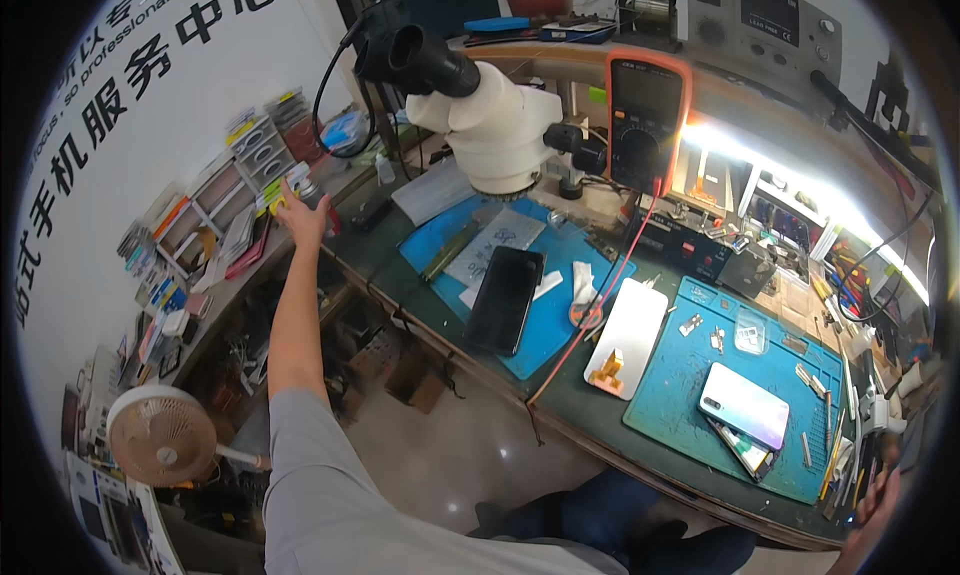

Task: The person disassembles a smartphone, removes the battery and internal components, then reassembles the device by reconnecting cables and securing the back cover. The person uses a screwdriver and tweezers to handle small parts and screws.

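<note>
Workshop wall (210, 100): white, rising on your left with big black lettering, cluttered storage drawers (205, 197) below it and a beige fan (163, 437) lower down.
Tabletop (565, 377): dark green, running diagonally across your view, a lit strip lamp (820, 180) glaring over its far right side.
Left grip (302, 220): out at the far left end, arm stretched long; your thumb and fingers stand apart around a silver-topped canister (309, 188); whether they press on it, you can't tell from here.
Canister: right there at your left fingertips, beside the drawers, partly hidden by your hand.
Right grip (878, 505): blurred down at the dark right rim, near the tabletop's edge; how far it's closed, or on what, you can't tell.
Microscope (490, 115): white body, black eyepieces, standing over the left blue mat (560, 315).
Black phone (504, 300): flat on that mat, well apart from both your hands.
Orange-cased multimeter (647, 125): propped upright right of the microscope, red lead trailing down.
White panel (632, 320): between the mats, gold-coloured piece (612, 370) at its near end.
Right teal mat (690, 375): carries a pearly phone (745, 405) overlapping an opened handset (740, 450), with a clear little box (752, 331) behind.
</note>
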